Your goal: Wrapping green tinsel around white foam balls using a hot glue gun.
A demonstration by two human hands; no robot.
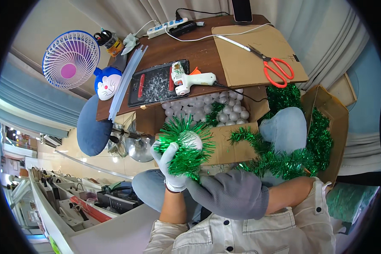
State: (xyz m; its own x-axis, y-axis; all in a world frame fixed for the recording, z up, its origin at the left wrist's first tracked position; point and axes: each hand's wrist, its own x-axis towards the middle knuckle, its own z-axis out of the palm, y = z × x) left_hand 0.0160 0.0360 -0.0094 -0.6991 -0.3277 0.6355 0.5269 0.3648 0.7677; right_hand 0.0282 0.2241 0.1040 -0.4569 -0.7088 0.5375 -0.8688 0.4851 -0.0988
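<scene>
My left hand (170, 169), in a white glove, holds a white ball (191, 140) wrapped in shiny green tinsel (183, 158). Its white surface shows at the upper right of the tinsel. Just right of it, my right hand (230, 192), in a grey knitted glove, is closed with its fingertips at the tinsel's lower end. What lies between those fingertips is mostly hidden. More green tinsel garland (279, 163) trails across my right leg toward a cardboard box (340, 122). Beyond the wrapped ball, an open carton holds many white balls (233, 111).
A wooden table (161, 46) carries a glue gun (192, 80) on a black tray (133, 95), glue sticks (127, 82), orange scissors (277, 70) on cardboard, a power strip (167, 26) and a fan (70, 61). A white organizer (93, 230) stands at lower left.
</scene>
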